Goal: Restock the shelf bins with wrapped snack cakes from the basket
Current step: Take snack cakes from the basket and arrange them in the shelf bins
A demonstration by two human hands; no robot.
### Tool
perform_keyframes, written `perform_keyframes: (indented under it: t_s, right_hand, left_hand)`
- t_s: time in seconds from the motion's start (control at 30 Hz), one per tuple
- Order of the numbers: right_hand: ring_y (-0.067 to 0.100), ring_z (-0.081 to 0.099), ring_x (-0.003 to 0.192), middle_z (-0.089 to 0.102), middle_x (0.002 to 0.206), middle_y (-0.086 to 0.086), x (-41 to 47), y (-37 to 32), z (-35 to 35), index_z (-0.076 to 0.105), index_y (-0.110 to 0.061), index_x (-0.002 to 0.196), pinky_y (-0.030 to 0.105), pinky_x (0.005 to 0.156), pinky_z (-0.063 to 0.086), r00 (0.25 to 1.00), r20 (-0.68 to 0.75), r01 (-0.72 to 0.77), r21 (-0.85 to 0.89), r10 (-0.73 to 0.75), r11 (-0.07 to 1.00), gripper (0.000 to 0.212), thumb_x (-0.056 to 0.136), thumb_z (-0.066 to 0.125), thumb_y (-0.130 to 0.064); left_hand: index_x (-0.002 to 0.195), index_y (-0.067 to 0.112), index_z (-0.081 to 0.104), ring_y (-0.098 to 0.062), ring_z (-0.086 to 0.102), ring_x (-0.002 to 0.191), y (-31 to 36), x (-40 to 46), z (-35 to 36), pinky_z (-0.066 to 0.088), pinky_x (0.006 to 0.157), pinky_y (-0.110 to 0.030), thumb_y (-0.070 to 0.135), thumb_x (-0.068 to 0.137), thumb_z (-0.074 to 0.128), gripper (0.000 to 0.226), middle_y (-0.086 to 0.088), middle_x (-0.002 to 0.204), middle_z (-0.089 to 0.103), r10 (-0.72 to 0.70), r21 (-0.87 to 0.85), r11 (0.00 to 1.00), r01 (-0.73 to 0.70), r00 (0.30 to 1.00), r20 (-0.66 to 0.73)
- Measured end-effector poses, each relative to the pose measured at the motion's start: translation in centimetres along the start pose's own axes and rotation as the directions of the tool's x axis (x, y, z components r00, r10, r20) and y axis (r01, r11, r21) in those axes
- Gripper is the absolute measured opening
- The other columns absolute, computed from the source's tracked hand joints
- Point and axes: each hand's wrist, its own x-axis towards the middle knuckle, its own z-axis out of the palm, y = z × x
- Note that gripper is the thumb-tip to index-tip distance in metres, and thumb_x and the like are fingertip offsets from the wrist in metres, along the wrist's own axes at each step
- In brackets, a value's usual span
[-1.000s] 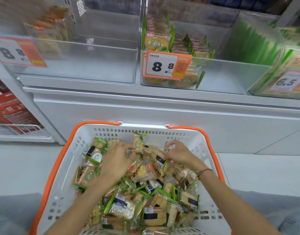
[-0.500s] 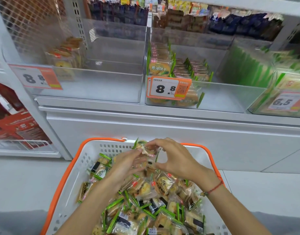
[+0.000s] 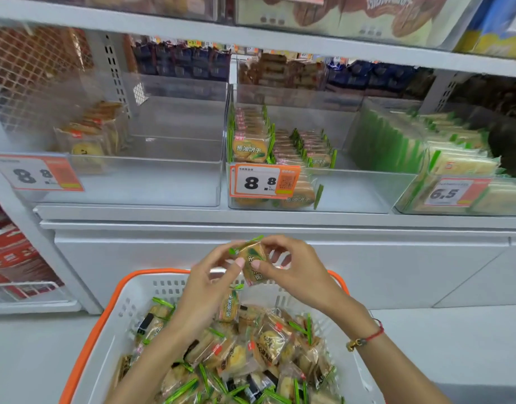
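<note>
Both hands hold a small stack of wrapped snack cakes above the far rim of the basket, below the shelf bins. The left hand pinches it with thumb and fingers; the right hand curls around its other side. The cakes look light, the film wrap slick and crinkly, the contents probably crumbly, so a gentle hold across the flat faces suits better than tugging the green sealed ends. The middle bin already holds matching packs.

Your count at the shelf
You have two hands, one basket, three clear bins and three price tags.
</note>
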Motion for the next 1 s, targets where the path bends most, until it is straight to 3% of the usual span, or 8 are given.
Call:
perform_keyframes:
  t_s: [0.17, 0.33, 0.43, 0.53, 0.67, 0.77, 0.87, 1.0]
  right_hand:
    - [0.006, 0.062, 0.091, 0.066, 0.095, -0.009, 1.6, -2.2, -2.6, 0.046, -0.028, 0.096, 0.044, 0.080, 0.054, 0.977, -0.209, 0.010, 0.265, 0.048, 0.964, 0.026, 0.086, 0.070, -0.021]
    - [0.017, 0.066, 0.100, 0.068, 0.108, -0.001, 5.4, -4.8, -8.0, 0.056, -0.024, 0.116, 0.037, 0.084, 0.055, 0.948, -0.315, 0.163, 0.321, -0.057, 0.933, 0.038, 0.083, 0.072, -0.011]
    - [0.017, 0.067, 0.091, 0.071, 0.098, 0.003, 8.0, -5.3, -12.1, 0.066, -0.017, 0.101, 0.032, 0.078, 0.054, 0.922, -0.376, 0.189, 0.233, -0.091, 0.954, 0.024, 0.081, 0.074, -0.006]
    - [0.012, 0.063, 0.087, 0.067, 0.094, 0.004, 10.8, -3.9, -15.5, 0.061, -0.016, 0.092, 0.024, 0.077, 0.049, 0.917, -0.398, 0.055, 0.085, -0.016, 0.995, 0.023, 0.077, 0.075, -0.005]
    - [0.026, 0.061, 0.102, 0.062, 0.110, 0.009, 14.4, 0.5, -18.5, 0.054, -0.017, 0.117, 0.045, 0.090, 0.053, 0.939, -0.254, -0.249, -0.029, 0.233, 0.968, 0.047, 0.076, 0.074, -0.005]
    - [0.024, 0.058, 0.110, 0.063, 0.120, 0.007, 16.5, 3.2, -19.0, 0.061, -0.011, 0.120, 0.038, 0.092, 0.052, 0.945, -0.178, -0.312, -0.230, 0.276, 0.922, 0.046, 0.076, 0.074, -0.009]
    - [0.020, 0.059, 0.096, 0.065, 0.098, 0.003, 17.8, 4.1, -18.4, 0.065, -0.015, 0.093, 0.026, 0.081, 0.049, 0.951, -0.126, -0.308, -0.290, 0.283, 0.906, 0.020, 0.077, 0.074, -0.006]
    - [0.015, 0.056, 0.082, 0.061, 0.088, 0.001, 19.3, 5.2, -17.7, 0.061, -0.013, 0.091, 0.013, 0.062, 0.043, 0.952, -0.004, -0.286, -0.376, 0.307, 0.881, 0.025, 0.075, 0.078, -0.004]
  left_hand:
    - [0.107, 0.038, 0.058, 0.004, 0.058, 0.085, 3.8, 3.7, -1.5, 0.048, 0.076, -0.022, 0.016, 0.090, 0.062, 0.028, 0.018, 0.097, 0.063, 0.203, 0.058, 0.979, -0.195, 0.944, -0.259]
    - [0.099, 0.030, 0.060, 0.001, 0.058, 0.072, 7.7, 8.8, -3.3, 0.047, 0.068, -0.013, 0.010, 0.085, 0.069, 0.025, 0.011, 0.084, 0.067, 0.371, 0.139, 0.929, -0.344, 0.849, -0.377]
    - [0.100, 0.023, 0.062, 0.000, 0.057, 0.071, 9.3, 11.6, -4.0, 0.045, 0.074, -0.012, 0.011, 0.085, 0.069, 0.020, 0.011, 0.082, 0.068, 0.399, 0.173, 0.917, -0.360, 0.821, -0.409]
    - [0.105, 0.022, 0.061, 0.003, 0.058, 0.074, 9.6, 13.6, -4.4, 0.047, 0.078, -0.021, 0.019, 0.088, 0.067, 0.018, 0.012, 0.089, 0.067, 0.341, 0.196, 0.939, -0.283, 0.843, -0.416]
    - [0.111, 0.033, 0.058, 0.004, 0.058, 0.086, 9.5, 14.6, -4.2, 0.044, 0.077, -0.029, 0.036, 0.091, 0.061, 0.020, 0.020, 0.101, 0.064, 0.284, 0.313, 0.936, -0.163, 0.874, -0.394]
    - [0.111, 0.041, 0.057, 0.003, 0.057, 0.090, 9.4, 14.5, -4.0, 0.038, 0.076, -0.028, 0.042, 0.092, 0.055, 0.019, 0.027, 0.098, 0.060, 0.300, 0.431, 0.894, -0.126, 0.882, -0.364]
    - [0.107, 0.043, 0.060, 0.000, 0.057, 0.091, 9.4, 14.5, -3.8, 0.038, 0.075, -0.028, 0.045, 0.093, 0.051, 0.016, 0.028, 0.093, 0.061, 0.297, 0.473, 0.875, -0.103, 0.886, -0.357]
    - [0.102, 0.047, 0.060, -0.004, 0.056, 0.086, 9.4, 14.6, -3.8, 0.036, 0.072, -0.028, 0.047, 0.093, 0.050, 0.014, 0.025, 0.089, 0.062, 0.278, 0.482, 0.874, -0.068, 0.883, -0.378]
